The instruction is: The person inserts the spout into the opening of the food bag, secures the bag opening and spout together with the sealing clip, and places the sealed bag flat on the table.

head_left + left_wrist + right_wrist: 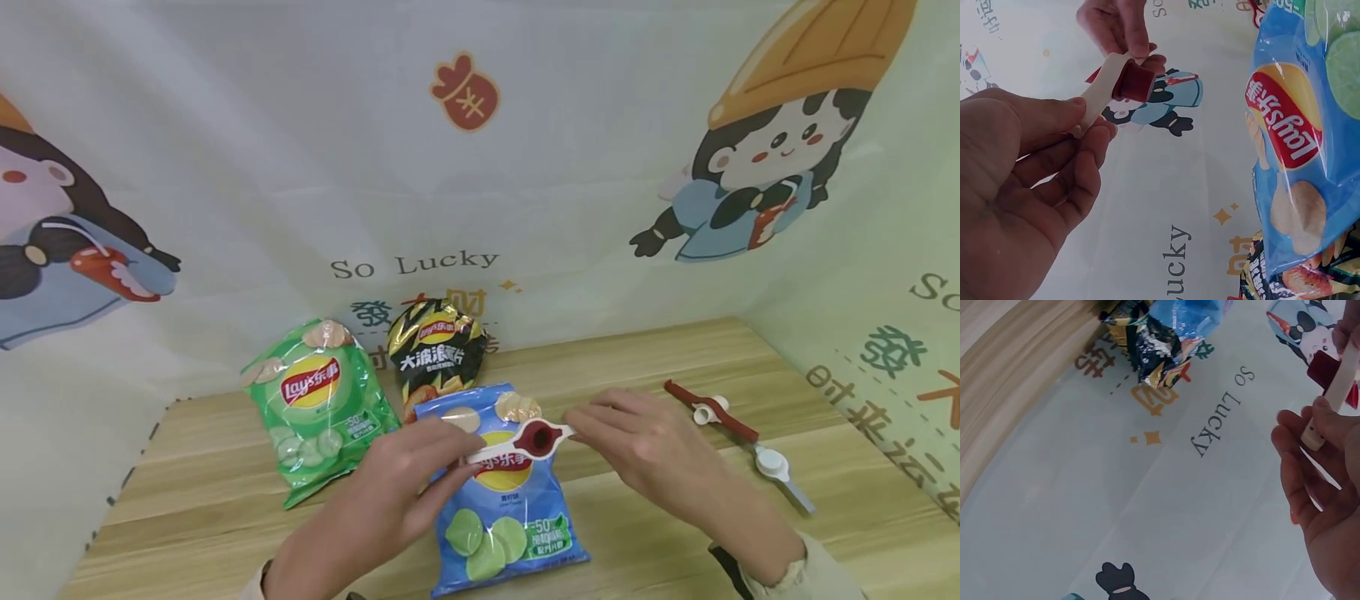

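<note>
We are working over the wooden worktop (637,542), with the blue bag (498,512) resting at its near middle. Our left hand (405,471) and right hand (641,437) are each pinching one end of the white-and-red clip (527,442), which we are holding in the air, apart from the bag. Because its narrow ends are probably offering little hold, uneven pulling could twist it free.

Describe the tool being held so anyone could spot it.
Find the blue chip bag on the wooden table. In front, the left hand and right hand pinch a white tool. Its red cup distinguishes it from the red tool with a white cup.
</note>
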`<state>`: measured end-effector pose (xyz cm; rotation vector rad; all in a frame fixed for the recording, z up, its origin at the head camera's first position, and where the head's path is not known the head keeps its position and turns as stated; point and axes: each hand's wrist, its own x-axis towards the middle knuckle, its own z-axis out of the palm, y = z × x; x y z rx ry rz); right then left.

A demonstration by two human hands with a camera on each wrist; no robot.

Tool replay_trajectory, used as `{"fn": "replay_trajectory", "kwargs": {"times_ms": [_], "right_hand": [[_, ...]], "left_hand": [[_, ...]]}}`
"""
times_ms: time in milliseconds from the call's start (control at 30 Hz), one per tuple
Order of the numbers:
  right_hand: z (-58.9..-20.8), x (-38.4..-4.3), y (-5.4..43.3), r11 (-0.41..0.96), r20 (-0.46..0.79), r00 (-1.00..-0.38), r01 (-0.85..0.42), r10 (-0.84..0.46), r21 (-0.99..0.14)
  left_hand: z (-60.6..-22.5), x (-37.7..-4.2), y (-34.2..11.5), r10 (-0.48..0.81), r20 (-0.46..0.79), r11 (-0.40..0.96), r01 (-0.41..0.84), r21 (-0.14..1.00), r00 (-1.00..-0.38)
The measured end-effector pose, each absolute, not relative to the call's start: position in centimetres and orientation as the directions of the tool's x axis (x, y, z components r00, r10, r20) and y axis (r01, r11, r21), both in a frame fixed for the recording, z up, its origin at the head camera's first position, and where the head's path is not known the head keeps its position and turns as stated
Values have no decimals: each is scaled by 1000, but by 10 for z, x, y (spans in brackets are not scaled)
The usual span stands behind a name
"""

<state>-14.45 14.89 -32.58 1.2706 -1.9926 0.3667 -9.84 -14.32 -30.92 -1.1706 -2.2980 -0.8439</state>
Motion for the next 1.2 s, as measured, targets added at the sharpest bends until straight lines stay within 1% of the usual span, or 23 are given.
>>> {"fn": "replay_trajectory", "kwargs": {"times_ms": [67,100,133,267,333,367,433,467,567,600,667,700,733,767,800,833,900,967,1000,1033,1067,1133,1200], "right_hand": [[-327,-147,151,478,708,-242,-865,-663,152],[-327,-148,152,479,708,-251,-866,-661,140],[-327,-148,153,478,707,-266,-871,-656,116],[-326,-148,157,462,710,-326,-887,-625,-1],[-325,-148,157,459,711,-339,-888,-617,-25],[-324,-147,156,462,711,-336,-887,-618,-17],[-324,-147,154,472,718,-316,-881,-620,20],[-324,-146,153,475,726,-294,-878,-622,52],[-326,-146,147,468,763,-190,-869,-618,162],[-326,-146,145,467,771,-164,-864,-615,189],[-328,-145,143,460,774,-147,-864,-616,202],[-328,-145,143,454,770,-160,-872,-617,183],[-329,-144,143,451,760,-191,-880,-621,148],[-330,-143,144,450,743,-237,-888,-626,95],[-330,-142,145,449,719,-298,-893,-628,22],[-330,-142,146,439,685,-365,-896,-631,-72],[-330,-140,148,398,571,-499,-866,-652,-302],[-331,-140,151,364,426,-607,-770,-671,-525],[-331,-141,151,353,354,-645,-707,-677,-613],[-332,-142,152,338,292,-665,-649,-687,-681],[-332,-143,152,335,240,-675,-603,-697,-724],[-334,-146,152,335,186,-677,-560,-712,-757],[-335,-149,151,344,166,-670,-559,-724,-755]], "left_hand": [[-310,-98,-142,570,614,444,833,330,-546],[-311,-99,-142,571,617,429,837,339,-542],[-312,-99,-141,567,609,424,831,361,-554],[-316,-100,-136,541,546,440,769,464,-640],[-317,-101,-135,518,510,464,727,506,-686],[-316,-101,-135,506,495,474,707,525,-707],[-316,-103,-136,476,464,483,663,571,-747],[-316,-103,-136,463,445,480,638,602,-767],[-316,-105,-137,435,386,451,568,688,-813],[-316,-106,-138,431,373,442,553,706,-822],[-317,-107,-138,434,362,434,544,718,-825],[-318,-108,-138,438,360,436,545,716,-824],[-318,-108,-138,438,358,448,545,708,-825],[-319,-109,-138,441,355,462,548,698,-824],[-320,-109,-137,449,363,468,561,683,-817],[-320,-109,-135,461,374,473,580,664,-805],[-323,-108,-131,489,405,477,625,617,-773],[-326,-107,-126,537,465,462,706,536,-704],[-328,-107,-123,562,492,456,745,487,-665],[-330,-106,-121,583,511,453,775,441,-632],[-332,-105,-118,600,524,451,797,401,-604],[-334,-104,-115,625,537,456,823,338,-567],[-336,-103,-113,625,518,480,811,334,-584]]}}
